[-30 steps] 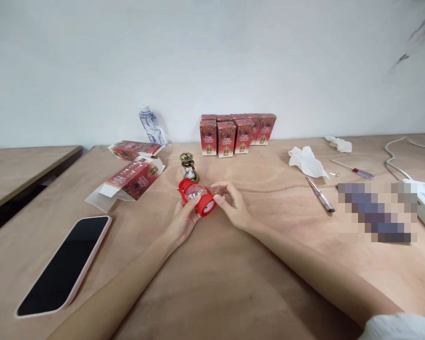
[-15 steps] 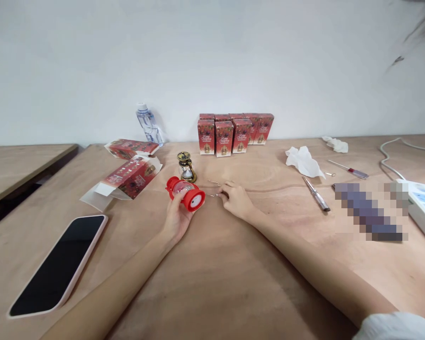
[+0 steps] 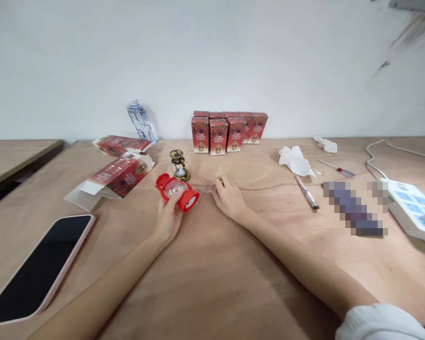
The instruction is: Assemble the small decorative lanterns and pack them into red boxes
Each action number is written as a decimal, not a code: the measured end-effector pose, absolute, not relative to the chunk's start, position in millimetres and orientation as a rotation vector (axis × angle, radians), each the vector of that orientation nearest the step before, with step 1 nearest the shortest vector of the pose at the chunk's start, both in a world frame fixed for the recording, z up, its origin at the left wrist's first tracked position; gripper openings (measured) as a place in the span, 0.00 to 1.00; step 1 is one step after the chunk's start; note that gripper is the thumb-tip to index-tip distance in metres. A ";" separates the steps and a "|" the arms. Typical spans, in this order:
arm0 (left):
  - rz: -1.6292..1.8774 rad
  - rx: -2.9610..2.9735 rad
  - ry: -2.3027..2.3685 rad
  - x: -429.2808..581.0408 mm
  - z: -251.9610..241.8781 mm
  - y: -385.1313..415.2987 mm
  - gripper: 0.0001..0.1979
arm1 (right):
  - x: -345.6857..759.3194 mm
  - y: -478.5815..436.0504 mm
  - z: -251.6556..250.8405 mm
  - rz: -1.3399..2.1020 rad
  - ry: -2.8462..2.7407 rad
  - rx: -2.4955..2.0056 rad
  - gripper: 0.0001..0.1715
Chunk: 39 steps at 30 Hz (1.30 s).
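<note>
My left hand point(image 3: 168, 221) is closed around a small red toy lantern point(image 3: 191, 195), thumb on its clear globe. The lantern lies tilted, its red base with a pale round bottom facing right toward my other hand. Fingertips of my right hand point(image 3: 229, 200) pinch a thin bent wire handle point(image 3: 207, 178), whose ends point left toward the lantern without touching it. Just behind the red lantern stands a bronze-coloured lantern point(image 3: 179, 167), upright on the wooden table point(image 3: 212, 278).
Opened red boxes point(image 3: 122, 177) and a water bottle point(image 3: 140, 122) sit left, behind a phone point(image 3: 38, 267). Several red boxes point(image 3: 218, 137) stand by the wall. Rightward are crumpled tissue point(image 3: 295, 160), screwdrivers point(image 3: 307, 193), a blurred dark object point(image 3: 354, 208) and a power strip point(image 3: 412, 205).
The whole view has shifted, so things appear further left. In my left hand the red lantern has turned slightly, showing more of its globe and less of its bottom. Both grips stay the same.
</note>
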<state>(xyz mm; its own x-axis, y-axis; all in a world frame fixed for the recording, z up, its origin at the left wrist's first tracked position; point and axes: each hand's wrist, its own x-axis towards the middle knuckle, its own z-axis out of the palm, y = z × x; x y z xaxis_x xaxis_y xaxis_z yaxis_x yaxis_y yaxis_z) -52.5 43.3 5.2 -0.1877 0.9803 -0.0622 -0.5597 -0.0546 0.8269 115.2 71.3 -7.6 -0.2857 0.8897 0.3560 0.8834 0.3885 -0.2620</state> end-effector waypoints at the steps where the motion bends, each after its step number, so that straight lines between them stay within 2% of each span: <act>1: 1.572 0.657 0.889 -52.4 5.3 43.5 0.18 | 115.2 70.5 -7.3 -0.004 -2.231 -1.510 0.10; 18: 1.639 0.584 0.915 -52.7 12.4 42.3 0.17 | 114.8 60.3 -10.0 -0.043 -2.341 -1.379 0.10; 22: 1.644 0.605 0.932 -55.0 12.0 42.9 0.14 | 117.3 47.5 -10.6 -0.014 -2.399 -1.301 0.10; 32: 1.628 0.663 0.916 -56.1 10.1 42.7 0.14 | 119.7 46.0 -8.4 0.140 -2.381 -1.287 0.14; 39: 1.629 0.637 0.912 -59.2 6.0 46.0 0.12 | 120.2 42.9 -15.9 0.071 -2.321 -0.966 0.20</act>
<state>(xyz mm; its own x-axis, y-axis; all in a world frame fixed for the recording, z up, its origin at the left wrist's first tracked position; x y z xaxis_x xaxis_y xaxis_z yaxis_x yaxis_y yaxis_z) -59.2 46.0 6.0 -0.2458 0.9678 -0.0548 -0.5524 -0.0934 0.8283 120.2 42.9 -15.9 -0.5431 0.6582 0.5214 0.6248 0.7316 -0.2727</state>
